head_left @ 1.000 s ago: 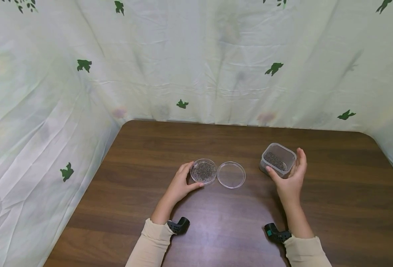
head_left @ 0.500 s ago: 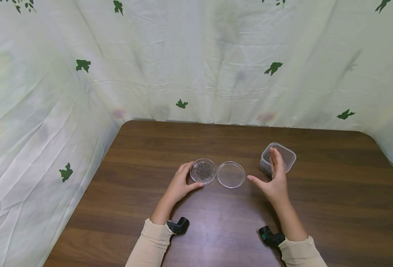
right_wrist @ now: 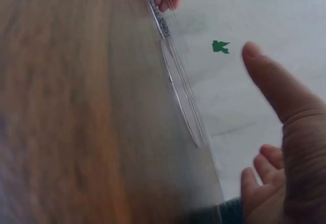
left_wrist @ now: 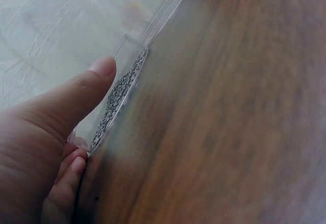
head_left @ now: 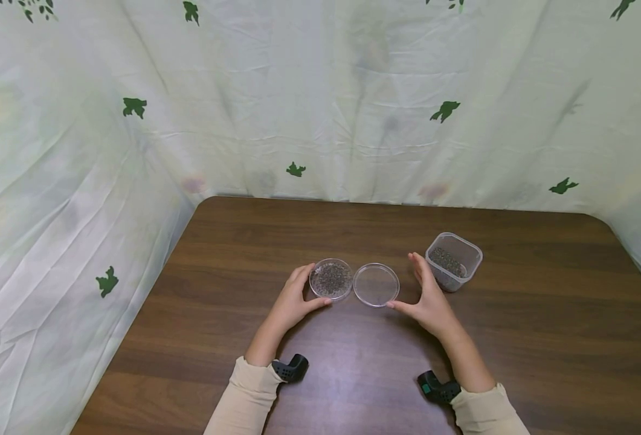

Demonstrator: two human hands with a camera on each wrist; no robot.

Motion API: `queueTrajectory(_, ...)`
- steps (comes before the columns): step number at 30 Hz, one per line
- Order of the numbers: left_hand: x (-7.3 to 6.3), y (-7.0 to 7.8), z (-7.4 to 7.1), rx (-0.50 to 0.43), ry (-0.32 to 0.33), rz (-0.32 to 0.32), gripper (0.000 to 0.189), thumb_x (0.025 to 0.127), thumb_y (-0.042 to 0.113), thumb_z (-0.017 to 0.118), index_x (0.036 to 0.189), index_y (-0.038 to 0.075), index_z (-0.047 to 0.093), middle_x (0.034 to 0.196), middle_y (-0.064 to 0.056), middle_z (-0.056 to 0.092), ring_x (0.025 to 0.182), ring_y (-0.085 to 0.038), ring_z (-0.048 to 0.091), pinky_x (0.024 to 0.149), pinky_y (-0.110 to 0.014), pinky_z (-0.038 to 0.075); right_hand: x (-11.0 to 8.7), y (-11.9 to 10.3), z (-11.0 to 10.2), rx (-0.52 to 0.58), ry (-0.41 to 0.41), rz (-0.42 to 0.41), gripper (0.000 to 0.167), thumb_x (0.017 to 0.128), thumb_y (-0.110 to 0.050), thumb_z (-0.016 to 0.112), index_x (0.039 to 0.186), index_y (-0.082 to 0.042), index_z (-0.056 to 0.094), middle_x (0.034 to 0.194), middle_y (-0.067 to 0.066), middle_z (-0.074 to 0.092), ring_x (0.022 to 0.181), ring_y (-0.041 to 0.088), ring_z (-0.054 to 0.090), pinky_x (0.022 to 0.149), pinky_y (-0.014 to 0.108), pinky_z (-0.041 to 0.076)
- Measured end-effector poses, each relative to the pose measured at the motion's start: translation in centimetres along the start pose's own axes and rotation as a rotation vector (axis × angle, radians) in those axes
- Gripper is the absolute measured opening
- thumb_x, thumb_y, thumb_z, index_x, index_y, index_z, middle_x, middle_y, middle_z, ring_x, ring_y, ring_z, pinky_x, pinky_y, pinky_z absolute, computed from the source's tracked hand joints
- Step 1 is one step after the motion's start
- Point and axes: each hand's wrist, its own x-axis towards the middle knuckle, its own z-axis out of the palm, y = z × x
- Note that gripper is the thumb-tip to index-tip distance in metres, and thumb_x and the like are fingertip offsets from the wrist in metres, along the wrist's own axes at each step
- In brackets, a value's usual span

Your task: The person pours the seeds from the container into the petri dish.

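A clear petri dish [head_left: 331,260] lies on the table, a layer of dark grey grains [head_left: 332,280] inside it. My left hand [head_left: 292,307] holds it from the left, thumb at the near side and fingers round the far side. In the left wrist view the thumb presses the dish wall [left_wrist: 130,43], with grains heaped behind it. Beside the dish lies its clear lid [head_left: 376,285]. My right hand [head_left: 431,307] is spread at the lid's right; in the right wrist view its thumb stands apart from the lid [right_wrist: 182,94] and nothing is in its grasp.
A clear plastic tub [head_left: 469,251] with dark grains stands behind and to the right of my right hand. The brown wooden table [head_left: 277,229] ends at the back against a pale curtain [head_left: 331,121] with green leaf shapes.
My right hand has let go of the plastic tub and moved left to the lid, fingers apart. The left hand has stayed on the petri dish.
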Motion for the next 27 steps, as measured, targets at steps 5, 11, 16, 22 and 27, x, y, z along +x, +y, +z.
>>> queueTrajectory(5, 0.0, -0.1, 0.0, 0.001, 0.003, 0.004, 0.085, 0.067, 0.032, 0.079, 0.133, -0.001, 0.038, 0.129, -0.017, 0.04, 0.12, -0.029, 0.037, 0.099, -0.042, 0.029, 0.0, 2.0, 0.6, -0.044, -0.067, 0.053, 0.106, 0.061, -0.022, 0.084, 0.139, 0.003, 0.016, 0.141, 0.02, 0.025, 0.129, 0.033, 0.022, 0.103, 0.044, 0.02)
queueTrajectory(11, -0.1, 0.0, 0.0, -0.001, 0.0, 0.001, 0.085, 0.067, 0.034, 0.078, 0.134, -0.001, 0.037, 0.13, -0.017, 0.04, 0.12, -0.029, 0.036, 0.098, -0.043, 0.03, -0.1, 2.6, 1.0, -0.05, -0.117, 0.086, 0.105, 0.061, -0.026, 0.083, 0.139, 0.003, 0.018, 0.139, 0.022, 0.028, 0.128, 0.033, 0.025, 0.102, 0.044, 0.021)
queueTrajectory(16, -0.1, 0.0, 0.0, -0.002, -0.001, 0.001, 0.085, 0.067, 0.034, 0.078, 0.134, -0.001, 0.037, 0.13, -0.017, 0.04, 0.12, -0.029, 0.036, 0.098, -0.043, 0.03, -0.1, 2.6, 1.3, -0.106, -0.156, 0.108, 0.104, 0.063, -0.03, 0.082, 0.139, 0.003, 0.019, 0.139, 0.022, 0.029, 0.128, 0.031, 0.026, 0.102, 0.046, 0.021)
queueTrajectory(22, 0.0, -0.1, 0.0, 0.004, 0.002, 0.005, 0.085, 0.067, 0.032, 0.079, 0.133, -0.002, 0.037, 0.13, -0.017, 0.04, 0.12, -0.029, 0.036, 0.099, -0.042, 0.029, 0.2, 2.5, 1.8, -0.201, -0.165, 0.107, 0.103, 0.063, -0.034, 0.081, 0.138, 0.004, 0.021, 0.137, 0.023, 0.03, 0.126, 0.033, 0.028, 0.1, 0.047, 0.023)
queueTrajectory(27, 0.0, 0.0, 0.0, 0.007, 0.002, 0.003, 0.085, 0.068, 0.034, 0.078, 0.133, -0.001, 0.038, 0.13, -0.017, 0.04, 0.12, -0.029, 0.036, 0.098, -0.043, 0.03, 0.2, 2.1, 2.2, -0.272, -0.152, 0.114, 0.099, 0.065, -0.032, 0.08, 0.138, 0.002, 0.023, 0.135, 0.023, 0.034, 0.123, 0.036, 0.03, 0.098, 0.049, 0.025)
